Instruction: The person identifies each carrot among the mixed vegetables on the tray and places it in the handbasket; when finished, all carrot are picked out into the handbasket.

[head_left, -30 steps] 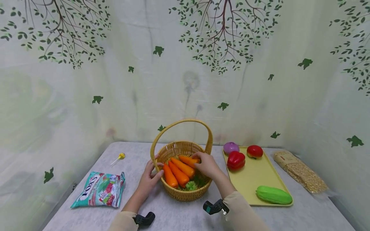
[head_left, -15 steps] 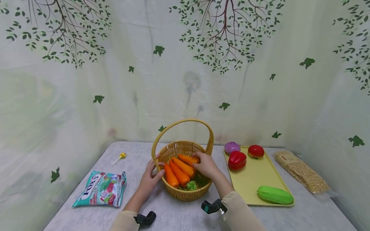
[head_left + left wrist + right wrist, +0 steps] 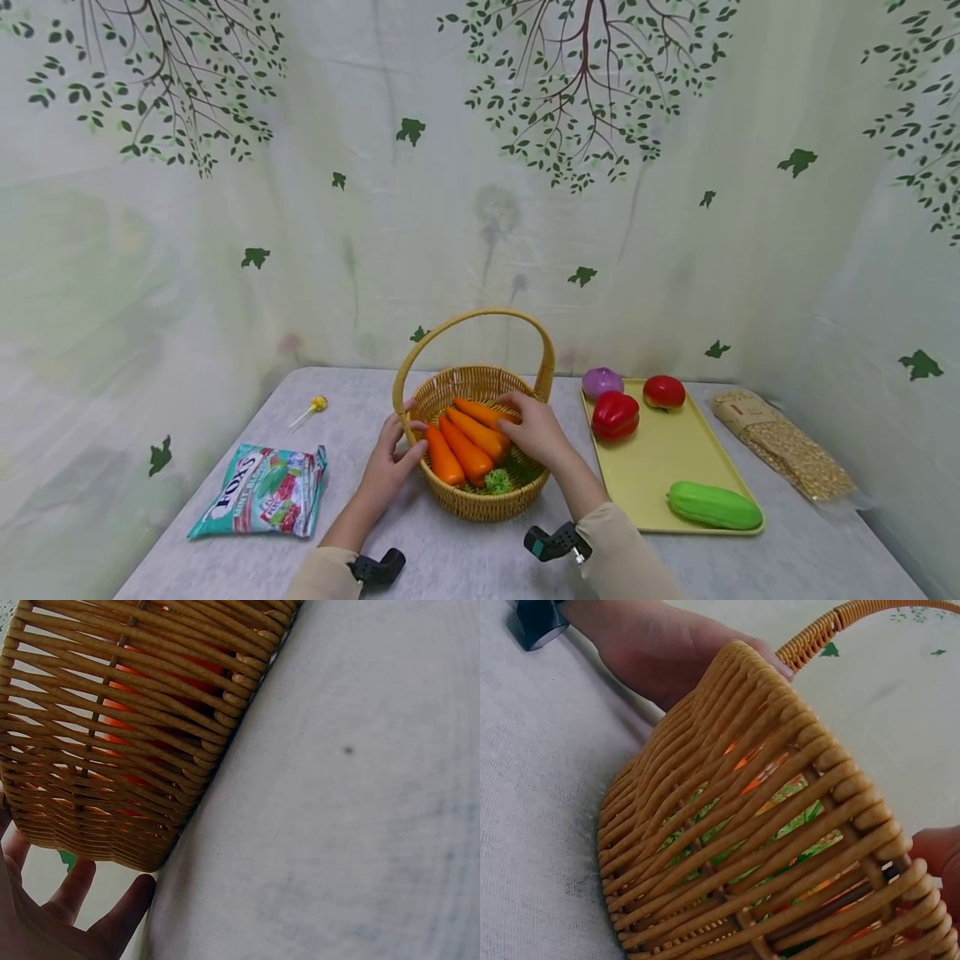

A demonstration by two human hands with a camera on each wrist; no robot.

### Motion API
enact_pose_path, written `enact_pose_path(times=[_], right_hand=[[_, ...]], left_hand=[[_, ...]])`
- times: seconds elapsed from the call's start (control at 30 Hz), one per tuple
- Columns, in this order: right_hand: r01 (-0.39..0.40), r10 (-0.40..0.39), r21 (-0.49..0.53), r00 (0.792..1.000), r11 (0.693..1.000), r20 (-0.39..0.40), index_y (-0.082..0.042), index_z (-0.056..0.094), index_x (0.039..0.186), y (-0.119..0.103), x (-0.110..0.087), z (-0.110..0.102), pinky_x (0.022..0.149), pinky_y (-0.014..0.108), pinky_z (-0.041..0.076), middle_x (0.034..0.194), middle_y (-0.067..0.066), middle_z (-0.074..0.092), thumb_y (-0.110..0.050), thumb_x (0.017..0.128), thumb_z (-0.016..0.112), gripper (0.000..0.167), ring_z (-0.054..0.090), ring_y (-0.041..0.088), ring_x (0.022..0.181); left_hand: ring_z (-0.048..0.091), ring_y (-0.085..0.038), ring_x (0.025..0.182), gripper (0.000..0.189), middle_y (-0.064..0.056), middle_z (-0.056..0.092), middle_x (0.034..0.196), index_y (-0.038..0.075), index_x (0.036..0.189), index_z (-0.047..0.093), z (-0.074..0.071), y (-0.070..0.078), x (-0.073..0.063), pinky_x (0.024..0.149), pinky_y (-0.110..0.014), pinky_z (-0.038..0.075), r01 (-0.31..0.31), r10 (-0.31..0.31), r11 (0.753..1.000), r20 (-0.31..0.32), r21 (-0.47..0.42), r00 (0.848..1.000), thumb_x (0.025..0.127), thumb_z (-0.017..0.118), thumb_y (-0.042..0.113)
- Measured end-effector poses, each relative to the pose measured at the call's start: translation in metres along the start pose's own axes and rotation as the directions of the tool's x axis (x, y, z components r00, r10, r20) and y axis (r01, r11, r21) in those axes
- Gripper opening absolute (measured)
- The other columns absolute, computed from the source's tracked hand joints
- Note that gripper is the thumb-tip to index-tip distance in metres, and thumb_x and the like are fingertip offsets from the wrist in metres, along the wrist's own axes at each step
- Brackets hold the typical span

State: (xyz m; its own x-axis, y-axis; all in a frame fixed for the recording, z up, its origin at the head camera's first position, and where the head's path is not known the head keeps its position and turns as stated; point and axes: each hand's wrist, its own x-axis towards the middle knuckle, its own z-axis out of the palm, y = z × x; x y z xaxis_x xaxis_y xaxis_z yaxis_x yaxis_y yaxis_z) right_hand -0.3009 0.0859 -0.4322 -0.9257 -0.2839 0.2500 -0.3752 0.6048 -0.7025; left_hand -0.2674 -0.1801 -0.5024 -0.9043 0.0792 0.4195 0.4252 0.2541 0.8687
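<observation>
A wicker basket (image 3: 483,507) with a tall arched handle stands mid-table, holding several orange carrots (image 3: 467,450) with leafy green tops. My left hand (image 3: 392,458) holds the basket's left side by the handle's foot, its thumb at the rim. Spread fingers (image 3: 124,919) lie along the outside of the weave in the left wrist view. Over the right rim, my right hand (image 3: 536,432) reaches inside and grips the rearmost carrot (image 3: 480,412) near its thick end. In the right wrist view, the basket wall (image 3: 735,825) covers most of the contents, and only part of the right hand (image 3: 941,859) shows.
Right of the basket, a yellow tray (image 3: 652,467) bears a purple onion (image 3: 602,382), a red bell pepper (image 3: 615,416), a red tomato-like vegetable (image 3: 664,392) and a green gourd-like vegetable (image 3: 714,506). Beyond lies a grain bag (image 3: 780,446). A candy bag (image 3: 258,492) and lollipop (image 3: 311,411) lie left.
The rearmost carrot's tip has shifted slightly left and away from me, with my right hand still on its thick end. My left hand and the basket stay in place.
</observation>
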Motion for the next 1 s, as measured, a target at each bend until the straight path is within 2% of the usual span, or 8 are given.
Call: enact_pose_path(times=[0.13, 0.33, 0.5, 0.57, 0.67, 0.77, 0.87, 1.0], right_hand=[[0.04, -0.038, 0.028, 0.998, 0.999, -0.051, -0.008, 0.067, 0.122, 0.002, -0.003, 0.001, 0.098, 0.046, 0.052, 0.12, 0.008, 0.072, -0.016, 0.095, 0.064, 0.028, 0.066, 0.026, 0.113], [0.101, -0.096, 0.044, 0.99, 0.994, -0.105, -0.01, 0.068, 0.119, 0.002, -0.012, 0.002, 0.086, 0.034, 0.057, 0.108, 0.001, 0.074, -0.015, 0.097, 0.062, 0.023, 0.069, 0.016, 0.099], [0.129, -0.119, 0.056, 0.982, 0.99, -0.148, -0.011, 0.069, 0.116, 0.003, -0.022, 0.0, 0.086, 0.037, 0.057, 0.105, 0.001, 0.075, -0.01, 0.095, 0.063, 0.022, 0.07, 0.017, 0.099], [0.129, -0.12, 0.054, 0.983, 0.99, -0.14, -0.011, 0.069, 0.117, 0.006, -0.026, -0.003, 0.089, 0.039, 0.057, 0.107, 0.001, 0.075, -0.01, 0.095, 0.064, 0.022, 0.07, 0.018, 0.101], [0.127, -0.121, 0.043, 0.987, 0.991, -0.109, -0.011, 0.068, 0.119, 0.009, -0.032, -0.008, 0.094, 0.042, 0.055, 0.112, 0.001, 0.074, -0.01, 0.095, 0.065, 0.024, 0.068, 0.018, 0.105], [0.122, -0.12, 0.023, 0.99, 0.992, -0.072, -0.013, 0.067, 0.122, 0.01, -0.04, -0.015, 0.099, 0.044, 0.052, 0.118, 0.002, 0.071, -0.012, 0.094, 0.066, 0.027, 0.066, 0.02, 0.111], [0.144, -0.144, -0.02, 0.989, 0.989, -0.023, -0.013, 0.064, 0.126, 0.01, -0.047, -0.023, 0.103, 0.048, 0.048, 0.125, 0.004, 0.068, -0.014, 0.094, 0.067, 0.032, 0.063, 0.024, 0.119], [0.155, -0.155, -0.141, 0.988, 0.978, 0.009, -0.016, 0.061, 0.133, 0.009, -0.058, -0.04, 0.108, 0.051, 0.044, 0.139, 0.003, 0.06, -0.022, 0.093, 0.071, 0.042, 0.055, 0.027, 0.131]], left_hand=[[0.026, -0.032, 0.152, 0.025, -0.005, 0.028, 0.164, 0.005, 0.121, 0.062, 0.0, -0.001, 0.0, 0.097, -0.019, 0.047, 0.006, -0.006, 1.0, 0.001, 0.008, 1.0, 0.099, 0.061, 0.018], [0.026, -0.031, 0.152, 0.025, -0.004, 0.028, 0.163, 0.006, 0.12, 0.062, 0.0, -0.001, -0.001, 0.098, -0.023, 0.047, 0.024, -0.024, 1.0, -0.006, 0.007, 1.0, 0.099, 0.062, 0.018], [0.028, -0.033, 0.151, 0.025, -0.005, 0.029, 0.163, 0.006, 0.12, 0.063, 0.001, 0.0, 0.0, 0.097, -0.024, 0.048, 0.026, -0.026, 1.0, -0.004, 0.012, 1.0, 0.098, 0.063, 0.019], [0.027, -0.032, 0.151, 0.026, -0.005, 0.029, 0.163, 0.006, 0.12, 0.063, 0.001, 0.0, 0.002, 0.098, -0.027, 0.049, 0.026, -0.026, 0.999, 0.003, 0.022, 1.0, 0.098, 0.063, 0.019], [0.024, -0.033, 0.152, 0.029, -0.005, 0.026, 0.164, 0.005, 0.125, 0.061, -0.002, 0.003, 0.003, 0.104, -0.041, 0.047, 0.035, -0.037, 0.999, 0.04, 0.034, 0.999, 0.099, 0.062, 0.018], [0.017, -0.033, 0.155, 0.033, -0.003, 0.021, 0.166, 0.007, 0.131, 0.058, -0.007, 0.008, 0.004, 0.11, -0.06, 0.039, 0.073, -0.079, 0.995, 0.102, 0.066, 0.992, 0.1, 0.06, 0.019], [0.013, -0.033, 0.155, 0.036, 0.0, 0.016, 0.167, 0.012, 0.134, 0.056, -0.014, 0.012, 0.004, 0.111, -0.064, 0.035, 0.114, -0.134, 0.986, 0.172, 0.121, 0.976, 0.101, 0.059, 0.024], [0.018, -0.035, 0.154, 0.047, 0.0, 0.014, 0.168, 0.016, 0.14, 0.052, -0.023, 0.02, 0.006, 0.112, -0.062, 0.036, 0.124, -0.177, 0.968, 0.246, 0.219, 0.953, 0.098, 0.063, 0.034]])
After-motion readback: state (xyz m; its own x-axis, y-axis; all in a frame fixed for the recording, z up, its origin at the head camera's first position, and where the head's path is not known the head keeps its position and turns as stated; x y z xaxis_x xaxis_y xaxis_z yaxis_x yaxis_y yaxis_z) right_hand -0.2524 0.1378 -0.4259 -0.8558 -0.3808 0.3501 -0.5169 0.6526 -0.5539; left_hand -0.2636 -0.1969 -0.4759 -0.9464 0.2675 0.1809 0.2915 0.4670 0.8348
